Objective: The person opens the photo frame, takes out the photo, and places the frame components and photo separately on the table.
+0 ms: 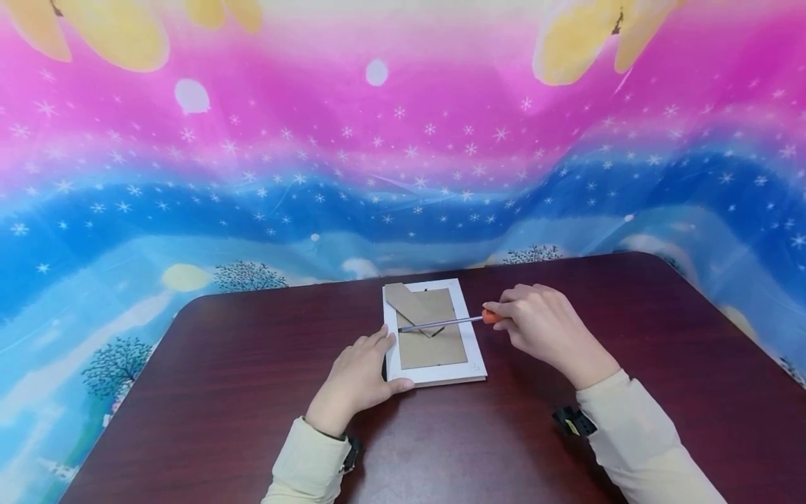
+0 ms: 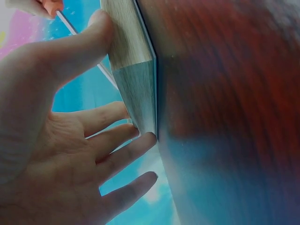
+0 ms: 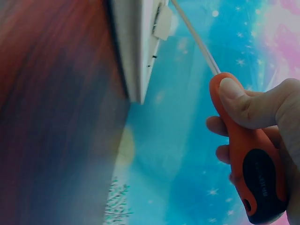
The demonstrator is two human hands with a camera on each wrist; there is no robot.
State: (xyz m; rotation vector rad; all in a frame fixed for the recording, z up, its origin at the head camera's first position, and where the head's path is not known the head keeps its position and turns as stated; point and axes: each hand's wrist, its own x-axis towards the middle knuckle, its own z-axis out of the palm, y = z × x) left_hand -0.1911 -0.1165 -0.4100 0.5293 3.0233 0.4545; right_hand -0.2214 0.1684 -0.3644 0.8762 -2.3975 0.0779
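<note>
**Screwdriver work at a frame's back**

A white-bordered wooden picture frame (image 1: pixel 441 374) lies back-up on the dark red table (image 1: pixel 252 378). The right hand (image 1: pixel 541 318) is clamped round an orange-and-black-handled screwdriver (image 3: pixel 248 140), tip at the brown backing board's (image 1: pixel 434 353) left edge; the left hand (image 1: pixel 359 374), fingers extended and apart, braces the corner. Probable step: prying; next, light leverage.
</note>
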